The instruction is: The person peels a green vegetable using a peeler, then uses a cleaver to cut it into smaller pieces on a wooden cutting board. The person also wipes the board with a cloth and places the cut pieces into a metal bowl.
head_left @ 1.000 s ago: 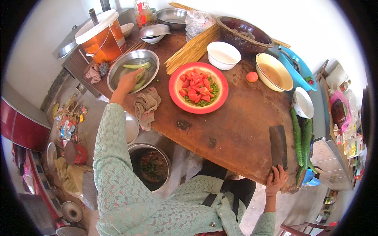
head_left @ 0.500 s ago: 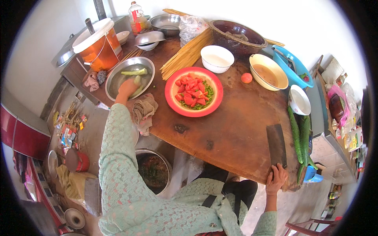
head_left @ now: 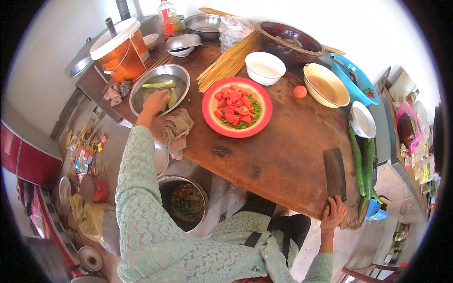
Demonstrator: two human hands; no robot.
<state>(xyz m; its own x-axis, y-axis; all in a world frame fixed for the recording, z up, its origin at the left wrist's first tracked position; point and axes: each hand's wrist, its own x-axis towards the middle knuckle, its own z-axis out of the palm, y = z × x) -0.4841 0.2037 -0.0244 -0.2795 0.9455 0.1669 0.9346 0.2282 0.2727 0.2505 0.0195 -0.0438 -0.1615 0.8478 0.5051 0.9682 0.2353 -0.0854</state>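
At the far left, my left hand [head_left: 156, 101] reaches into a metal basin [head_left: 137, 109] of water, fingers stretched out and apparently empty. A long pale-green peeled vegetable piece [head_left: 158, 85] lies in there, and another piece [head_left: 173, 98] is right beside my fingers. By the table's right front edge, my right hand [head_left: 334, 210] is closed around the handle of a dark cleaver [head_left: 335, 172], whose blade lies flat on the wood. Several cucumbers [head_left: 367, 160] sit right of the blade. Between the hands stands a red-rimmed plate [head_left: 210, 119] with chopped tomato [head_left: 233, 104] and green pieces [head_left: 255, 108].
A crumpled cloth [head_left: 177, 132] lies beside the basin at the table edge [head_left: 226, 175]. Farther back are dry noodles [head_left: 229, 63], a white bowl [head_left: 265, 69], a brown pot [head_left: 295, 54], a tomato [head_left: 299, 92] and a cream bowl [head_left: 325, 85]. Below stands a scrap-filled bucket [head_left: 186, 203].
My left hand has shifted slightly within the basin, and the vegetable piece by its fingers now shows beside them. The whole view has shifted slightly; my right hand stays on the cleaver.
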